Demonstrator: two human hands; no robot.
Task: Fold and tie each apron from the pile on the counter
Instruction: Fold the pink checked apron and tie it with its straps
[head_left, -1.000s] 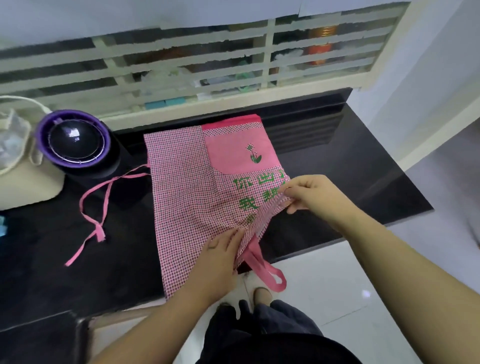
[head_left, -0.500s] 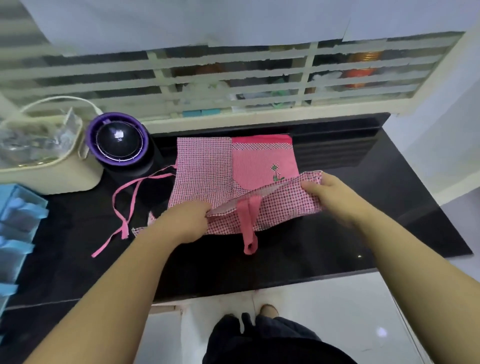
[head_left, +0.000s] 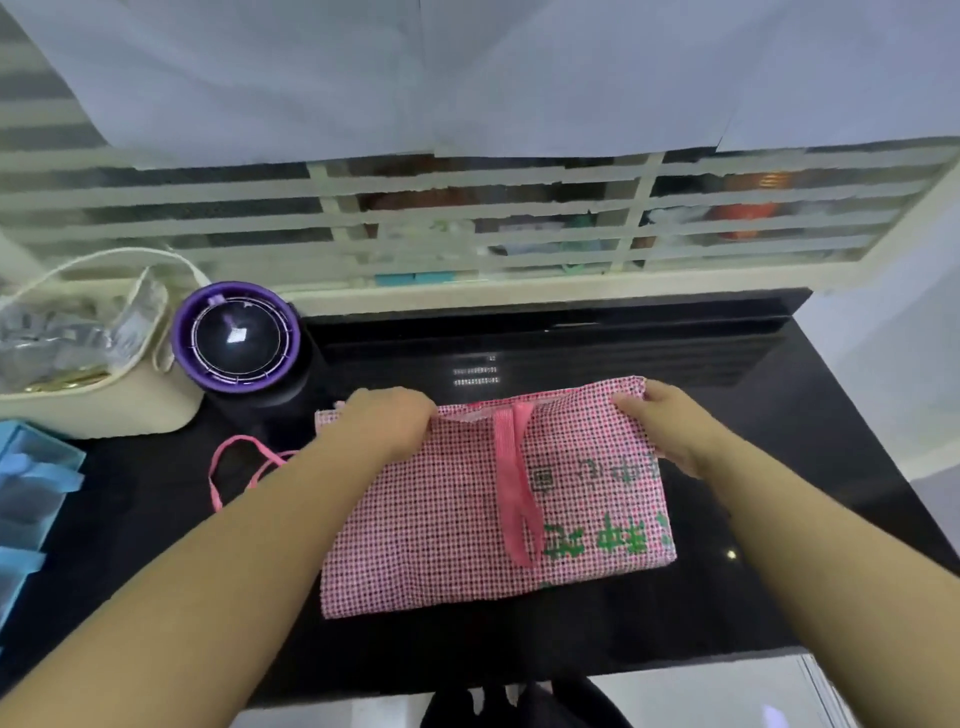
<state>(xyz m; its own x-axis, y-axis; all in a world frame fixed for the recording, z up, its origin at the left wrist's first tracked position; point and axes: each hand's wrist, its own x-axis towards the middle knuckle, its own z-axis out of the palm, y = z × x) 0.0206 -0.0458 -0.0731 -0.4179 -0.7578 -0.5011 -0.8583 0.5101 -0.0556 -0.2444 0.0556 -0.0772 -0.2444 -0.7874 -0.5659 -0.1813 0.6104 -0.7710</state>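
Ref. point = apron centre.

Blue tray (head_left: 31, 493) sat at 9 o'clock by the counter's L end, with a cream basket (head_left: 104, 410) at approx. 10 o'clock. Both stood well apart from the cloth. A purple-rimmed round unit (head_left: 236, 343) stood near the apron's far L corner; contact could not be told.

Waist tie (head_left: 234, 467) trailed loose off the L side at 9 o'clock, prob. left free for the tying step.

L hand (head_left: 389, 423): fingers curled over the far edge at 11 o'clock, gripping cloth.

Apron (head_left: 441, 545) lay flat on the black counter (head_left: 779, 415), doubled into a rectangle. The fold line appeared to sit at 6 o'clock. Pink strap (head_left: 511, 483) lay on top, running 12 to 6 o'clock.

R hand (head_left: 660, 421): thumb & fingers pinched the far R corner at 1 o'clock.

The two grips sat wide apart on one edge, prob. to keep it taut and the layers aligned. Judgement: fold step in hand, tie not yet done.
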